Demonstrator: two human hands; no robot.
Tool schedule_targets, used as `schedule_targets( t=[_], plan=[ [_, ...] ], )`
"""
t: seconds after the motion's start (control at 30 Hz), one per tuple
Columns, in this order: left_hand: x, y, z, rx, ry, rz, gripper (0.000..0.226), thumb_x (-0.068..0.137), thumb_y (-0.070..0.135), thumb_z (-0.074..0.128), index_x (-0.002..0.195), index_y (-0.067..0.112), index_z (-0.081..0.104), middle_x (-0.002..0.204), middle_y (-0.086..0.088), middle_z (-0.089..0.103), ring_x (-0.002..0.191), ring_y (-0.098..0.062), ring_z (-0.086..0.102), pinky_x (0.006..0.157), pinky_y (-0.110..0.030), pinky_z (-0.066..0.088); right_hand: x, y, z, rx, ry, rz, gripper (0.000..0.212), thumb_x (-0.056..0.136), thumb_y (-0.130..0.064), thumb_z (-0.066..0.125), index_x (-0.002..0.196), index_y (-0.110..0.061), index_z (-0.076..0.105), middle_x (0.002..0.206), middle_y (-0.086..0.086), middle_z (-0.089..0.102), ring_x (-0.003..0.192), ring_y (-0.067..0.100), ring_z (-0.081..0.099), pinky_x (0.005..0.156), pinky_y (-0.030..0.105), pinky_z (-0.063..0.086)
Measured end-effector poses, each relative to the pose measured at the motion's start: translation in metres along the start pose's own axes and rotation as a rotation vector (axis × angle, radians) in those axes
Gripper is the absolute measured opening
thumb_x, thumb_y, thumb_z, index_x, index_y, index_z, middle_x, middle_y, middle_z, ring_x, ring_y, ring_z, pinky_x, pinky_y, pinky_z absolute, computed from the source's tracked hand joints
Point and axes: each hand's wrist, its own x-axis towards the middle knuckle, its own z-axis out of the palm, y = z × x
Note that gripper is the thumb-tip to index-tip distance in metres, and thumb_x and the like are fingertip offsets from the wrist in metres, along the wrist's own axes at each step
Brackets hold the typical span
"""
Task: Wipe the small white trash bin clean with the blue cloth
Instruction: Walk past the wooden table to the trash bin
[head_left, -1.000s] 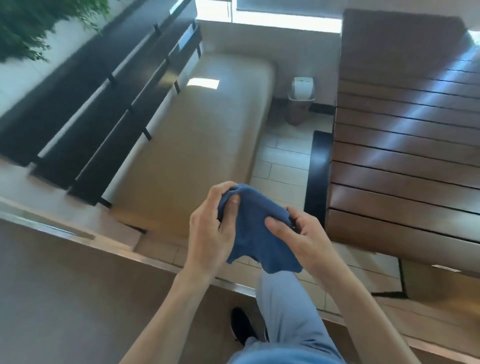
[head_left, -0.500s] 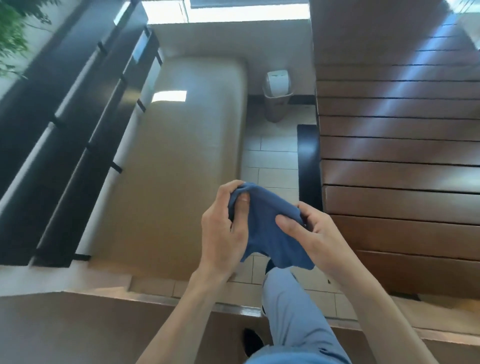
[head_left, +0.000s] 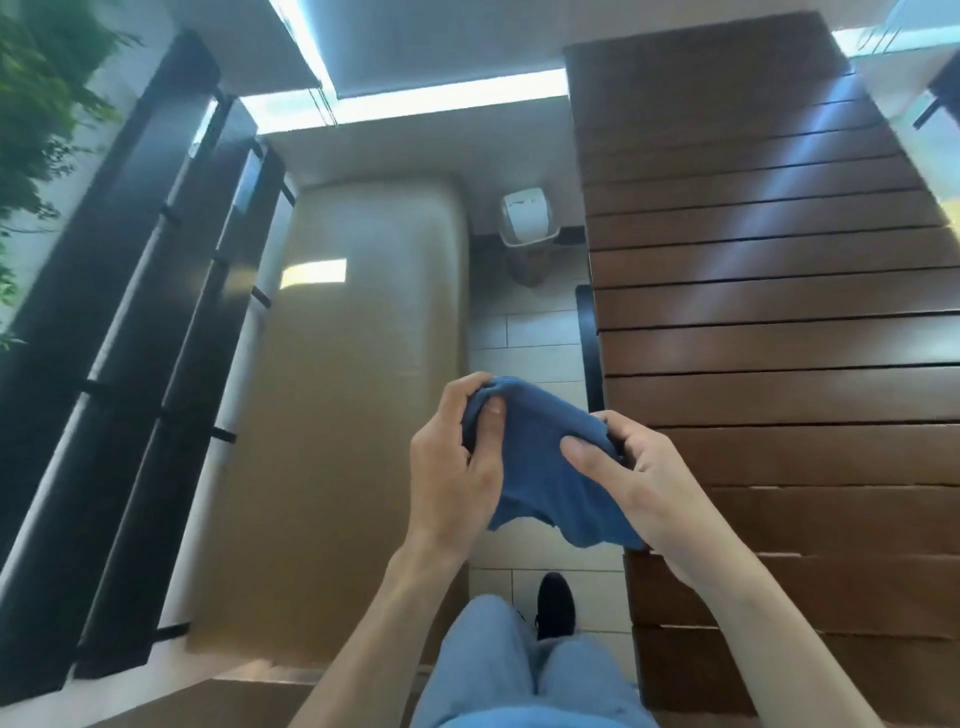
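- Blue cloth bunched between both hands at mid-frame, above the tiled floor
- Left hand curled round the cloth's left end, thumb pressed onto the fabric
- Right hand gripping the right end, thumb laid across the top, fingers tucked behind
- Loose edge of cloth hanging below the hands
- Light blue trouser legs and one black shoe below
- Beige cushioned bench to the left, dark slatted rail beyond it
- Brown slatted wooden table to the right
- Small white trash bin well apart from the hands, at the far end of the floor strip between bench and table, by the wall
- Green foliage at top left
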Motion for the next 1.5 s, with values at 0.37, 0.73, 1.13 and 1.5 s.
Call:
schedule_targets(
  t=[0.37,0.73,1.13,1.5],
  plan=[
    [0.099,-0.010,0.019,0.018,-0.090,-0.024,0.017,0.104,0.020,0.057,0.119,0.024,0.064,0.103,0.016,0.070,0.097,-0.007,0.067,0.077,-0.013,0.051,0.085,-0.018,-0.017,0.025,0.065,0.035,0.018,0.099,-0.035,0.060,0.106,-0.019,0.061,0.093,-0.002,0.068,0.084,0.009,0.068,0.065,0.020,0.055],
    [0.236,-0.029,0.019,-0.035,-0.142,-0.005,0.016,0.104,0.018,0.058,0.117,0.025,0.065,0.097,0.022,0.069,0.092,-0.004,0.066,0.071,-0.012,0.050,0.207,-0.068,-0.016,0.028,0.144,0.043,0.017,0.101,-0.031,0.060,0.104,-0.015,0.064,0.097,0.010,0.068,0.088,0.027,0.067,0.068,0.029,0.053],
    [0.369,-0.049,0.035,-0.051,-0.128,-0.010,0.020,0.104,0.016,0.058,0.115,0.032,0.062,0.102,0.025,0.067,0.092,-0.003,0.066,0.072,-0.013,0.051,0.335,-0.113,-0.035,0.015,0.122,0.012,0.016,0.101,-0.027,0.059,0.104,-0.012,0.065,0.091,0.007,0.068,0.081,0.012,0.066,0.064,0.021,0.051],
    [0.517,-0.059,0.074,0.024,-0.074,-0.040,0.016,0.104,0.020,0.058,0.116,0.030,0.062,0.099,0.022,0.069,0.092,-0.004,0.067,0.070,-0.019,0.055,0.489,-0.161,-0.084,0.036,0.035,0.009,0.011,0.103,-0.026,0.057,0.101,-0.020,0.066,0.088,-0.007,0.071,0.086,0.008,0.069,0.069,0.021,0.051]
  ],
)
